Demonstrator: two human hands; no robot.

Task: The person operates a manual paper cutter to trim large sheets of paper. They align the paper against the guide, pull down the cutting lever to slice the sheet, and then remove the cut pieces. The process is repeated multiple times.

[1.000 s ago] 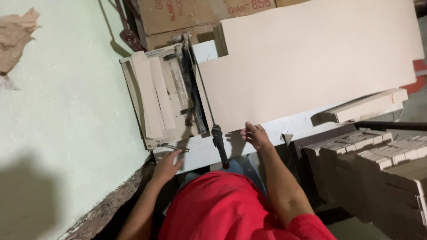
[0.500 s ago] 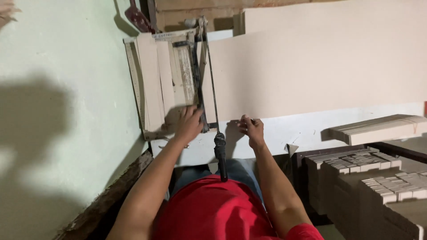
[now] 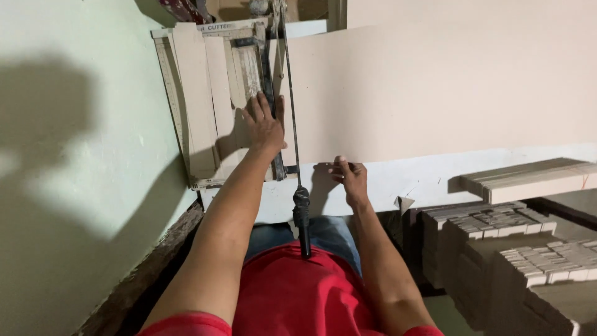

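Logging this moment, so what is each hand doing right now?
Left hand: open, flat on the paper cutter.
Right hand: pinching the near edge of the cardboard sheet.

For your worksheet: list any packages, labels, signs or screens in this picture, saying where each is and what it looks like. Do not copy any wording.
Printed label: top edge of the paper cutter, small dark lettering on a pale strip.
Ruler scale: along the cutter's left edge, fine dark marks on cream.
No packages or screens in view.

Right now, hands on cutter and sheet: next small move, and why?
Probably move the right hand to the black lever handle. The left hand already presses flat on the cutter bed, the large sheet lies across the blade line, and the handle is free.
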